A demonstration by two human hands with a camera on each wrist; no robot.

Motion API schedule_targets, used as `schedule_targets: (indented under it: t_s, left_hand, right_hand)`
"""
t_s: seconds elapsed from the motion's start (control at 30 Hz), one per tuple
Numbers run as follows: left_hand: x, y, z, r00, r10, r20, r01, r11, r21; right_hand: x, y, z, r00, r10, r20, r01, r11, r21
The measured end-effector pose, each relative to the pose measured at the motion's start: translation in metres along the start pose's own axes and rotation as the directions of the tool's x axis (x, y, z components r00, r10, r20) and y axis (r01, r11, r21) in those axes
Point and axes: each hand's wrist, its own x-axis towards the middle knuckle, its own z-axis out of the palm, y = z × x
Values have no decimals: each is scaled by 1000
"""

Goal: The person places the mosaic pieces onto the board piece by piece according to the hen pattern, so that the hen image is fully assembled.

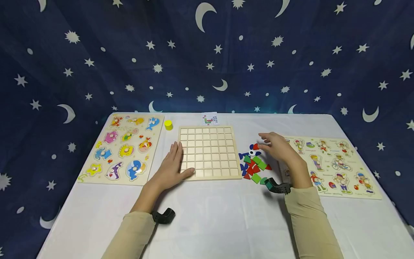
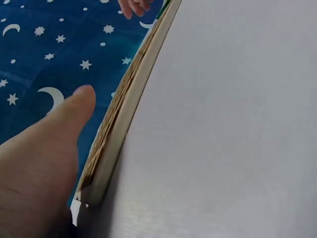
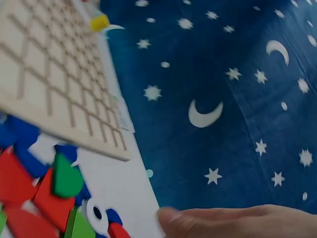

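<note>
A wooden grid board (image 1: 209, 177) with square cells lies in the middle of the table. My left hand (image 1: 171, 163) rests along its left edge, fingers straight and thumb spread over the near left corner; in the left wrist view the thumb (image 2: 81, 106) shows above the board's side. To the board's right lies a loose heap of flat red (image 1: 251, 170), green (image 1: 256, 178) and blue (image 1: 243, 168) pieces, with a white round piece (image 3: 96, 216) with a dark centre. Over the heap's far right side hovers my right hand (image 1: 277, 146), fingers loosely bent, thumb near a red piece (image 1: 256, 146). Nothing shows in its grasp.
On the left lies an animal peg puzzle (image 1: 129, 167), on the right a puzzle board with figures of children (image 1: 326, 162), partly behind my right wrist. A yellow cylinder (image 1: 168, 125) and a small picture card (image 1: 210, 118) are toward the back. A starry cloth hangs behind.
</note>
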Motion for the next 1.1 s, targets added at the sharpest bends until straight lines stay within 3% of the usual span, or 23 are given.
schedule_targets:
  t_s: [0.2,0.4,0.47,0.63,0.83,1.1]
  left_hand:
    - [-3,-6,5,1000,-8,-25,9,999,43]
    - [1,-6,5,999,10,-30,-7,996,85]
    - [2,-6,4,1000,15,-21,-13,997,77]
    - [0,-8,2,998,1,58,-3,1000,23]
    - [-3,-8,-3,988,17,151,-16,1000,-6]
    - [0,-9,-10,986,43,160,-42,999,-9]
  right_hand:
    - [1,3,4,986,60,155,-65,997,31]
    - [-14,4,-6,967,47,249,-63,996,56]
    - [-18,4,-9,960,55,276,-75,995,61]
    - [-21,8,-1,918,100,383,-148,984,98]
    - [-24,10,7,910,122,395,-158,985,61]
    - [-15,5,8,917,159,366,-152,987,-48]
